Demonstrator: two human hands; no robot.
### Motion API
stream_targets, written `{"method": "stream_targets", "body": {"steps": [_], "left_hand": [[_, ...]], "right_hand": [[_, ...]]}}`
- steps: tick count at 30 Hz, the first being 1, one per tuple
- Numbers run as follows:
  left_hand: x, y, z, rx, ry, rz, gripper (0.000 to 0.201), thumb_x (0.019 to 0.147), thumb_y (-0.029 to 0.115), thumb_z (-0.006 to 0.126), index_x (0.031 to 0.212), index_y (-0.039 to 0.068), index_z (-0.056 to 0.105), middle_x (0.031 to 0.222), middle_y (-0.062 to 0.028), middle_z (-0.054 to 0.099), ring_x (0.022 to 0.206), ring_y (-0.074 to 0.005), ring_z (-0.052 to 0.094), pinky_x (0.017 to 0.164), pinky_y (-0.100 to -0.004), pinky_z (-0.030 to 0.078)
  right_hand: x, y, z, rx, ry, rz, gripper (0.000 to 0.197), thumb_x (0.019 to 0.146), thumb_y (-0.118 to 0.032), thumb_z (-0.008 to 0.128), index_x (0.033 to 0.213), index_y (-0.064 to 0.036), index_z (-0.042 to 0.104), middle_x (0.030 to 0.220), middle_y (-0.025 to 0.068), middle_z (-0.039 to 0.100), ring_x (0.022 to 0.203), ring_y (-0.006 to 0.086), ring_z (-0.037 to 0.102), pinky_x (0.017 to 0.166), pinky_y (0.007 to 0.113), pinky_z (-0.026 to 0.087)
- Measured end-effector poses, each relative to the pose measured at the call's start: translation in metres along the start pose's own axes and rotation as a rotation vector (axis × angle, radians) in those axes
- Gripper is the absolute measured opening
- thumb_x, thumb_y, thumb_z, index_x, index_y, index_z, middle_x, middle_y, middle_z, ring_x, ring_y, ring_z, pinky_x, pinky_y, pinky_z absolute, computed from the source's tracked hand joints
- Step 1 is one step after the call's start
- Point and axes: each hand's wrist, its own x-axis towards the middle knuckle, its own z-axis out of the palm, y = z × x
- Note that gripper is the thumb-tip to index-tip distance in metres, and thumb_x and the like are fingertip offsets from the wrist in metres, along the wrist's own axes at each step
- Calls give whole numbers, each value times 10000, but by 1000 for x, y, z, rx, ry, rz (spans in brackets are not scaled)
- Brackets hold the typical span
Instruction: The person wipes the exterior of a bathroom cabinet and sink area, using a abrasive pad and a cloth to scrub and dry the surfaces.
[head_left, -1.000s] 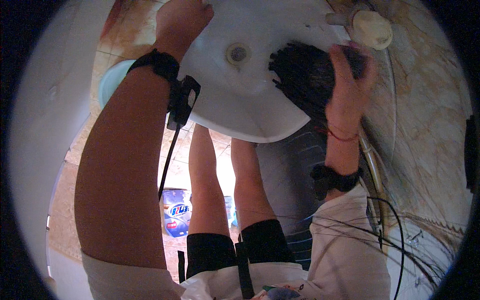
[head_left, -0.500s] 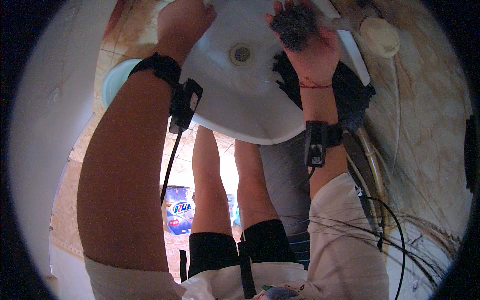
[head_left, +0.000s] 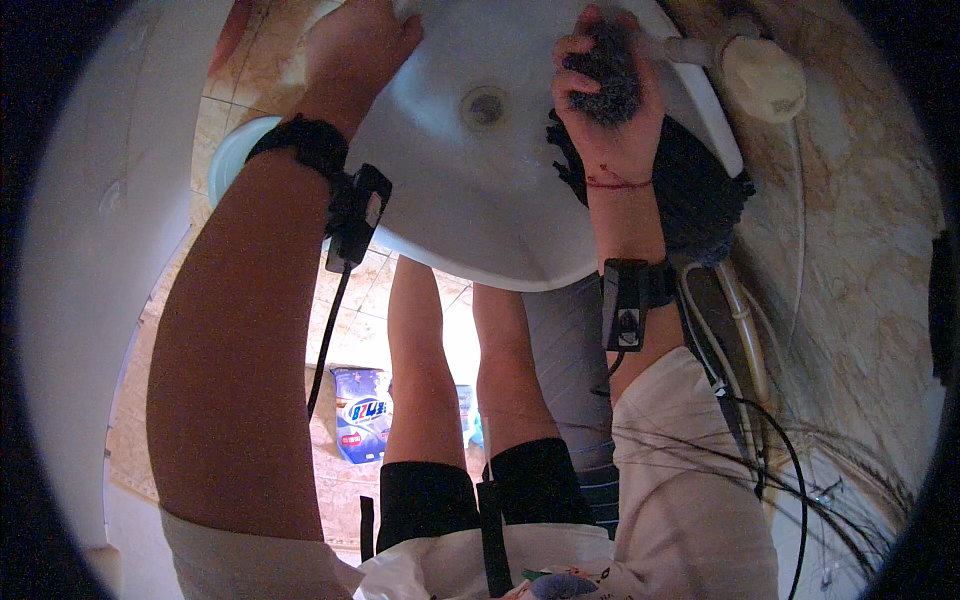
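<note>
Between the left hand (head_left: pixel 364 45) and the right hand (head_left: pixel 612 120) I saw a wide open lane over the white basin (head_left: pixel 460 200), across the drain (head_left: pixel 485 108) and on to the near rim. To the right, that lane was pinched by the right hand, its fingers curled round a dark grey clump (head_left: pixel 605 75), and by a black fringed bundle (head_left: pixel 695 190) crowding the rim. Beyond these, a pale round fixture (head_left: pixel 764 78) and its thin hose (head_left: pixel 798 230) obstructed the wall side. At left, 1 black cable (head_left: pixel 327 345) dangled below the wrist.
</note>
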Motion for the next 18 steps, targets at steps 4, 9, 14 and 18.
{"method": "stream_targets", "body": {"steps": [4,9,14,18], "left_hand": [[-1,-15,9,101,100,78,475,737,351,651,952,-50,514,817,-246,573,785,-382,568,679,-446,468],[1,-17,12,-38,129,89,477,742,355,645,960,-48,509,811,-241,571,767,-377,569,669,-449,466],[-3,-9,-2,58,10,19,460,744,342,642,954,-43,505,815,-240,577,760,-375,577,672,-447,472],[-4,-20,11,51,198,131,430,748,337,637,923,-32,504,795,-238,583,746,-379,580,661,-445,476]], "right_hand": [[10,-1,-20,-88,-115,29,253,874,-292,487,1088,-173,550,1043,81,561,822,220,493,554,271,421],[17,-19,-26,25,-259,283,241,865,-329,495,938,-114,576,973,116,572,934,279,492,728,373,436],[0,7,3,-272,99,45,223,874,-296,501,857,-84,570,979,115,575,971,306,525,823,415,450],[-19,19,28,-644,429,-178,197,863,-255,528,850,-62,559,972,127,569,983,293,528,819,418,444]]}}
